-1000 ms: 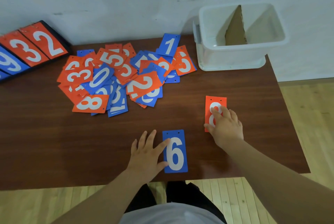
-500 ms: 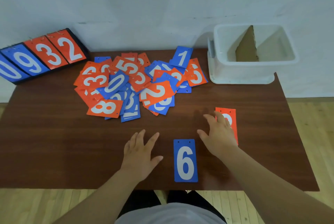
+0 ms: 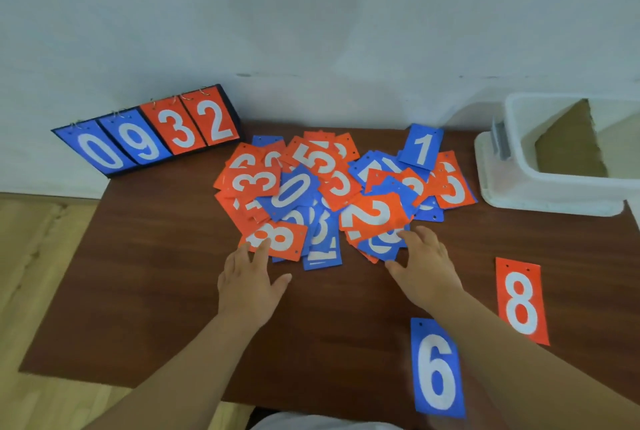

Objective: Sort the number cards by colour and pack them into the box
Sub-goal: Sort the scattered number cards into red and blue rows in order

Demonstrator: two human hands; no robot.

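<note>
A mixed pile of orange and blue number cards (image 3: 332, 194) lies in the middle of the brown table (image 3: 145, 256). My left hand (image 3: 247, 282) reaches to the pile's near edge, fingertips touching an orange 8 card (image 3: 287, 239). My right hand (image 3: 427, 265) has straight fingers on a blue card (image 3: 381, 244) at the pile's front right. A blue 6 card (image 3: 437, 369) and an orange 8 card (image 3: 521, 301) lie apart near the front right. The white box (image 3: 554, 187) with a cardboard divider (image 3: 571, 149) stands at the back right.
A flip scoreboard (image 3: 149, 133) showing 0 9 3 2 leans against the wall at the back left. The wall runs just behind the table. Wooden floor shows past the table's left and front edges.
Both hands left the lone blue 6 and orange 8 cards and moved forward to the pile's near edge. The view swung left.
</note>
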